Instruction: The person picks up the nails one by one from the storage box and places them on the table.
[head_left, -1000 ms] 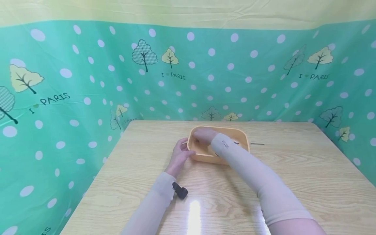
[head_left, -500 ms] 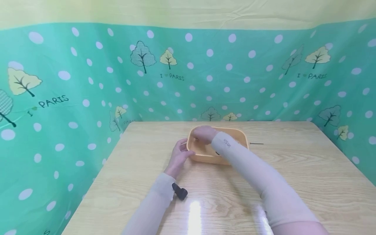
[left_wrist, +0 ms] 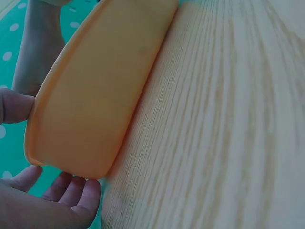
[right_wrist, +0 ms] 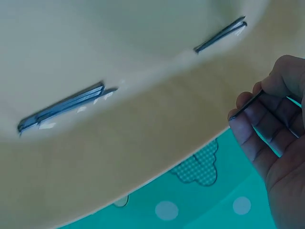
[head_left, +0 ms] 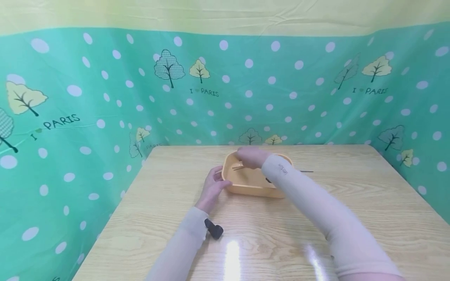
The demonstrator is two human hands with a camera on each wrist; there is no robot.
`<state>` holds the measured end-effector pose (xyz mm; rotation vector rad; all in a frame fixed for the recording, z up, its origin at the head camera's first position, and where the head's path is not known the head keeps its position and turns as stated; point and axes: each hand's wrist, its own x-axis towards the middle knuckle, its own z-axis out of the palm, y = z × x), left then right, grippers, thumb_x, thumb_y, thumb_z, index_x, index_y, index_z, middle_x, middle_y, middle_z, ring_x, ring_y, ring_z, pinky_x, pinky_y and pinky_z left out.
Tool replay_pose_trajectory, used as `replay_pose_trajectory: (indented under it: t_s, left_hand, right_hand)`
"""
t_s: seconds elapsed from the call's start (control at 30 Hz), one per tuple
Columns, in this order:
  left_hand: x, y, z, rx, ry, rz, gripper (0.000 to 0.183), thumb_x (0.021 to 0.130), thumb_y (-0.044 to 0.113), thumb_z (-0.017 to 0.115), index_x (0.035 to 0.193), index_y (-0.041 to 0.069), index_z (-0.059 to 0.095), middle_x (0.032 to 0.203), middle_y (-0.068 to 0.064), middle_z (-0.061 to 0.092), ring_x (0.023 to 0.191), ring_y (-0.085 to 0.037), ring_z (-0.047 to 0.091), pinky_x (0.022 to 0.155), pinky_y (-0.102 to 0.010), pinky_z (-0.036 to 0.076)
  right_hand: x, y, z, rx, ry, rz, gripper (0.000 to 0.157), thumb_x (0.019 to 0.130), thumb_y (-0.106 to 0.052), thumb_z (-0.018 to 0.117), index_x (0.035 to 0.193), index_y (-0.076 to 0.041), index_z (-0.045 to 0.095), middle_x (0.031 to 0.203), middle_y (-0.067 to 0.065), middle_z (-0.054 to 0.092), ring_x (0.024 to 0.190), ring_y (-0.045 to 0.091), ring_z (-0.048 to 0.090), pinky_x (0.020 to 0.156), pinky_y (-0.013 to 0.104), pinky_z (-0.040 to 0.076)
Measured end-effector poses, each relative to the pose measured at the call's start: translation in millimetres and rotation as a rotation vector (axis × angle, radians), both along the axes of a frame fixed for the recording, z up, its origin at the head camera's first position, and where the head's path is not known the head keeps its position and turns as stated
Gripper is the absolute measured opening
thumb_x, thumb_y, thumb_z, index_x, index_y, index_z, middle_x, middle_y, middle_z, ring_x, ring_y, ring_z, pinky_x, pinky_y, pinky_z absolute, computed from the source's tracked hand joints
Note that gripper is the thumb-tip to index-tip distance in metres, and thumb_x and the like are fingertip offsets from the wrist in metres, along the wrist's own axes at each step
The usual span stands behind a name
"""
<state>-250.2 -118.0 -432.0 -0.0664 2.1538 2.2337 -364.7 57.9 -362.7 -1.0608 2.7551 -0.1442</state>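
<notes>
An orange rectangular basin [head_left: 254, 190] stands near the back of the table. My left hand [head_left: 211, 189] holds its left end, thumb on the rim and the other fingers against the outer wall. Over the far rim is my right hand [head_left: 254, 156]. In the right wrist view it pinches a thin dark nail [right_wrist: 247, 105] between thumb and fingertips. Inside the basin, two small groups of nails lie along the wall: a thicker bundle [right_wrist: 66, 107] and a slimmer pair [right_wrist: 221, 34]. The right forearm hides part of the basin's right side.
One more nail [head_left: 307, 171] lies on the wooden table [head_left: 168, 179] just right of the basin. A black wrist device [head_left: 214, 229] is strapped on the left sleeve. A green dotted curtain [head_left: 218, 117] hangs behind and at both sides.
My right hand has lifted from the basin's left end and moved right, toward the far rim. Nails at that end have come into view. The left hand keeps its hold.
</notes>
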Motion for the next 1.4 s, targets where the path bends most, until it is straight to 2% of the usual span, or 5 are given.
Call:
replay_pose_trajectory:
  t_s: [0.2, 0.43, 0.9, 1.07, 1.4]
  left_hand:
    - [0.5, 0, 0.7, 0.000, 0.000, 0.009, 0.073, 0.074, 0.000, 0.068, 0.141, 0.007, 0.038, 0.138, -0.023, 0.045, 0.124, -0.038, 0.047, 0.105, -0.045, 0.039]
    - [-1.0, 1, -0.4, 0.010, 0.003, 0.021, 0.073, 0.071, -0.001, 0.067, 0.139, 0.006, 0.040, 0.135, -0.023, 0.047, 0.121, -0.037, 0.050, 0.103, -0.045, 0.041]
    - [-0.6, 1, -0.1, 0.013, -0.008, 0.021, 0.074, 0.071, -0.001, 0.068, 0.139, 0.006, 0.040, 0.136, -0.024, 0.047, 0.120, -0.038, 0.051, 0.104, -0.046, 0.039]
    - [-0.5, 0, 0.6, 0.016, -0.007, 0.006, 0.074, 0.072, -0.001, 0.068, 0.140, 0.006, 0.038, 0.137, -0.024, 0.046, 0.121, -0.038, 0.050, 0.105, -0.046, 0.039]
    - [-2.0, -1, -0.5, 0.023, -0.021, -0.014, 0.079, 0.074, 0.000, 0.068, 0.144, 0.005, 0.033, 0.139, -0.026, 0.042, 0.124, -0.041, 0.046, 0.106, -0.048, 0.037]
  right_hand:
    - [6.1, 9, 9.9, 0.031, 0.082, -0.017, 0.032, 0.084, 0.004, 0.059, 0.106, -0.018, 0.066, 0.096, -0.003, 0.065, 0.083, 0.016, 0.059, 0.076, 0.032, 0.052]
    - [12.7, 25, 13.2, -0.001, 0.125, -0.003, 0.024, 0.085, 0.003, 0.057, 0.088, -0.020, 0.061, 0.080, -0.005, 0.059, 0.072, 0.015, 0.054, 0.065, 0.026, 0.048]
    - [24.2, 59, 21.5, -0.007, 0.208, 0.042, 0.019, 0.084, 0.006, 0.058, 0.086, -0.013, 0.061, 0.078, -0.002, 0.058, 0.069, 0.016, 0.055, 0.063, 0.029, 0.050]
    - [27.5, 74, 22.5, 0.005, 0.222, 0.020, 0.017, 0.083, 0.004, 0.062, 0.090, -0.011, 0.064, 0.080, -0.002, 0.058, 0.071, 0.017, 0.055, 0.066, 0.030, 0.051]
    - [29.5, 98, 24.0, 0.027, 0.231, 0.001, 0.016, 0.083, 0.002, 0.062, 0.084, -0.014, 0.062, 0.077, -0.003, 0.055, 0.068, 0.016, 0.051, 0.061, 0.028, 0.048]
